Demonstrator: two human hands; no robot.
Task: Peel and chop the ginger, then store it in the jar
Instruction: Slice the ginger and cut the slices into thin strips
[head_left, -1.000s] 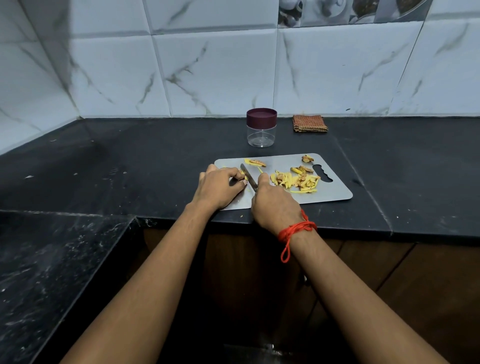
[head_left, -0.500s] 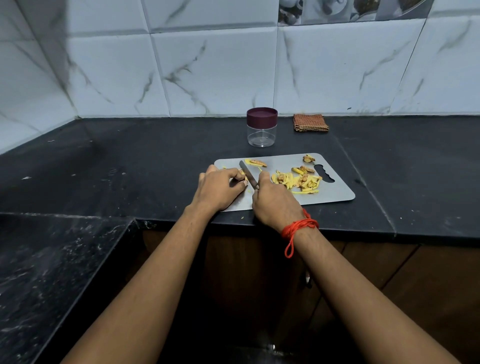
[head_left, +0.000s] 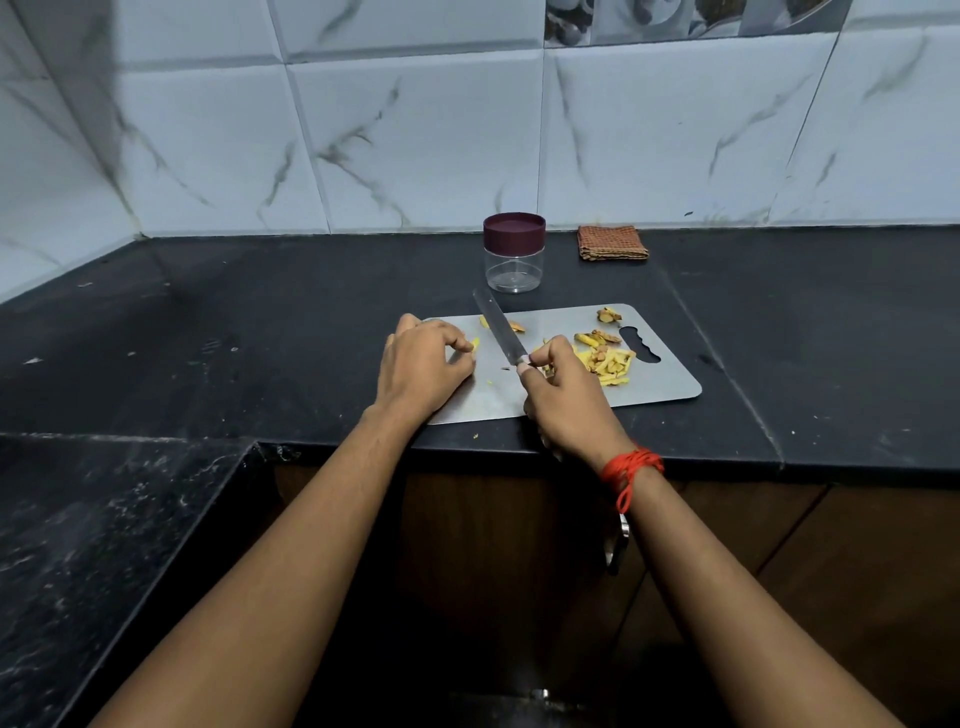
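Observation:
A grey cutting board (head_left: 660, 384) lies on the black counter. My left hand (head_left: 423, 366) rests on the board's left end and pinches a small yellow ginger piece (head_left: 474, 344) under its fingertips. My right hand (head_left: 563, 397) grips the handle of a knife (head_left: 497, 327), whose blade points away and to the left, lifted off the ginger. A pile of yellow ginger strips (head_left: 608, 362) lies right of my right hand, with brown peel scraps (head_left: 609, 315) beyond it. A clear jar with a maroon lid (head_left: 514, 252), closed, stands behind the board.
A folded brown checked cloth (head_left: 613, 242) lies against the tiled wall behind the board. The counter's front edge (head_left: 467, 448) runs just under my wrists. A lower black surface (head_left: 104, 519) sits at the left.
My hands have moved apart. The knife has swung up and to the right, away from the ginger piece under my left fingers.

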